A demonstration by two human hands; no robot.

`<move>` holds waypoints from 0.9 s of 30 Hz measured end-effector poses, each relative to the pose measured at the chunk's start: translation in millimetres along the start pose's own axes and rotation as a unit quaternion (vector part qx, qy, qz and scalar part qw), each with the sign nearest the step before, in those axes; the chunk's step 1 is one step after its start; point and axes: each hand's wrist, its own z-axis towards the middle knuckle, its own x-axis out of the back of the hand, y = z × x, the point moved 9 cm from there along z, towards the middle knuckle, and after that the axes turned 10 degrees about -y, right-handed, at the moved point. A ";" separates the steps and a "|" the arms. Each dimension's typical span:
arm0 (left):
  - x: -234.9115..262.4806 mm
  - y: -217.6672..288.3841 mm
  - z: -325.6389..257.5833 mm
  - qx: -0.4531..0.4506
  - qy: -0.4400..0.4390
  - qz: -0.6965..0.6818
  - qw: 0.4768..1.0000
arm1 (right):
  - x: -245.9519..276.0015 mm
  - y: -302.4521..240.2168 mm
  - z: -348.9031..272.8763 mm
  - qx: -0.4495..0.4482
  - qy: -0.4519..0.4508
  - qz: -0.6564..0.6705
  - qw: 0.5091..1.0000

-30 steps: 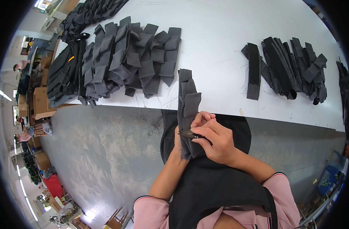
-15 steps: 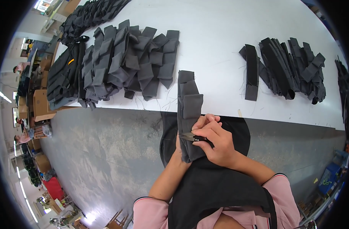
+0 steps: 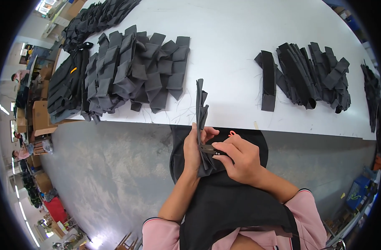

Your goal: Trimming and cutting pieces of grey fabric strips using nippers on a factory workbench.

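In my left hand (image 3: 192, 151) a dark grey fabric strip with folded pockets (image 3: 201, 110) is held on edge, its far end rising over the table's front edge. My left fingers wrap round it, the fingertips showing on its right side. My right hand (image 3: 244, 159) is closed on a pair of thread snips (image 3: 211, 150), black with metal blades. The blades point left and meet the strip near its lower part; whether they touch a thread is too small to tell. A small red-orange loop (image 3: 232, 133) shows beside my right fingers.
The white table (image 3: 228, 54) lies ahead. A heap of grey pocketed strips (image 3: 136, 71) covers its left side, beside a dark bag-like piece (image 3: 67, 83). Bundled black and grey strips (image 3: 299, 75) lie on the right, next to a single black strip (image 3: 268, 79). Loose threads are scattered about.
My left hand has turned the strip from pocket side up to edge-on. The snips in my right hand have stayed close to it, their blades now nearer together.
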 end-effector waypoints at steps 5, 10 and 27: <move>2.9 22.3 -6.6 -0.001 0.079 0.178 0.981 | 3.9 -11.2 0.7 0.018 -0.012 -0.097 0.995; -4.7 35.3 -12.8 -0.040 0.087 0.254 0.963 | 7.0 -4.6 -6.4 0.013 -0.004 -0.112 0.994; -22.8 16.2 -10.2 0.010 -0.085 -0.025 0.996 | 16.7 47.4 -21.0 -0.196 0.054 0.109 0.973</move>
